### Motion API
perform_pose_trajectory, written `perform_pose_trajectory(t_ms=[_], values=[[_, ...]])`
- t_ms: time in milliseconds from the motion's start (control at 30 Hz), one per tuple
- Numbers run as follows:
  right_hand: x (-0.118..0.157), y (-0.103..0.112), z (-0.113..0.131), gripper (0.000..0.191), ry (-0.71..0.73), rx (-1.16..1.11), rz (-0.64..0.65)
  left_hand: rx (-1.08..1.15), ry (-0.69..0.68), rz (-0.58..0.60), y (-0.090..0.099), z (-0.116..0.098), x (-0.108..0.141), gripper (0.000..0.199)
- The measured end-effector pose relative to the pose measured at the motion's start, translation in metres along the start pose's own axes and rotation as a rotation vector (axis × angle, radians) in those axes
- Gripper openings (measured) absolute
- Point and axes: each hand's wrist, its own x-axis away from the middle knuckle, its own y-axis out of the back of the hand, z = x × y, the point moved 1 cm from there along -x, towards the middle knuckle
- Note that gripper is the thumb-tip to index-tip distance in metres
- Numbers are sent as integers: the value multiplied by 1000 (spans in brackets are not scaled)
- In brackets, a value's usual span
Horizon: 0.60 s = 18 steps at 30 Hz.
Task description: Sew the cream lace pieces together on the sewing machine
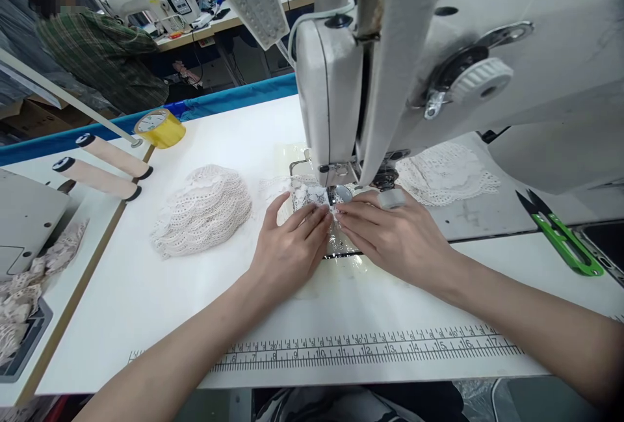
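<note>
A strip of white lace (pixel 308 193) lies under the presser foot (pixel 332 196) of a white sewing machine (pixel 327 103). My left hand (pixel 291 246) has its fingertips drawn together on the lace, just left of the foot, with the thumb apart. From the other side my right hand (pixel 402 235) pinches the lace's near edge close to the needle area. A pale band sits by a finger of this hand. The fingers hide most of the piece between them. A heaped bundle of white lace (pixel 205 211) rests to the left, and more lace (pixel 446 173) lies behind my right hand.
Green-handled thread snips (pixel 565 237) lie at the right. Two thread cones (pixel 97 178) and a yellow tape roll (pixel 160 128) are at the left. A printed ruler (pixel 341 352) runs along the front edge. Another person (pixel 100 51) sits beyond, near a second sewing machine (pixel 156 2).
</note>
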Motion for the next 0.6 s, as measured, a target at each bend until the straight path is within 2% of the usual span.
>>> perform_pose_trajectory(t_ms=[367, 600], values=[[0, -2, -5, 19, -9, -8, 37, -42, -4, 17, 5, -6, 3, 24], [-1, -3, -6, 24, -29, 36, 53, -34, 19, 21, 1, -3, 1, 24]])
